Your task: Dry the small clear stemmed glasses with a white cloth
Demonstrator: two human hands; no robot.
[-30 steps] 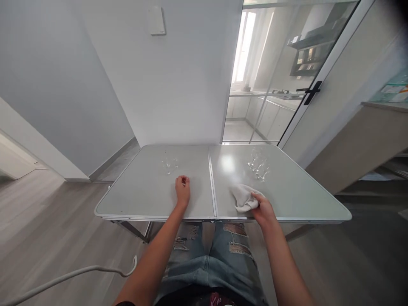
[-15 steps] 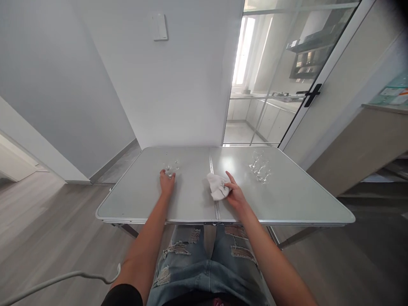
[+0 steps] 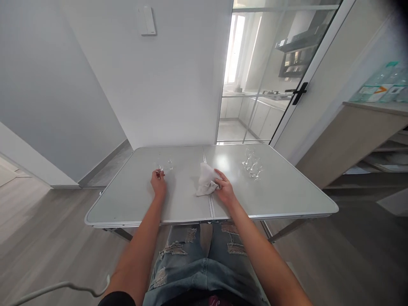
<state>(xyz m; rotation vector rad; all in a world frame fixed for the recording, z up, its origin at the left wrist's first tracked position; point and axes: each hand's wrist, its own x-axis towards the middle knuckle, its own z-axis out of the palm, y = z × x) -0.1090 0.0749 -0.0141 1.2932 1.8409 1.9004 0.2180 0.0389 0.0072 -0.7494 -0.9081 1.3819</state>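
My left hand [image 3: 158,183] is at the left part of the table, its fingertips closed around a small clear glass [image 3: 160,170], mostly hidden by the fingers. Just beyond it to the right stands another small clear glass [image 3: 170,163]. Near the table's middle seam, my right hand [image 3: 225,189] grips a white cloth [image 3: 206,178] between thumb and fingers, and the cloth hangs to the left of that hand. Several clear stemmed glasses [image 3: 254,167] stand close together on the right half, beyond my right hand.
The pale folding table [image 3: 287,193] has a metal rim and backs onto a wall [image 3: 178,93]. Behind its right side is a glass door with a black handle [image 3: 299,92]. Plastic bottles [image 3: 379,89] stand on a shelf unit at right. A pale cable [image 3: 68,284] shows at lower left.
The fingers of my left hand have drawn closer together at the glass. In my right hand the cloth has turned and hangs more spread out. The whole view has shifted slightly.
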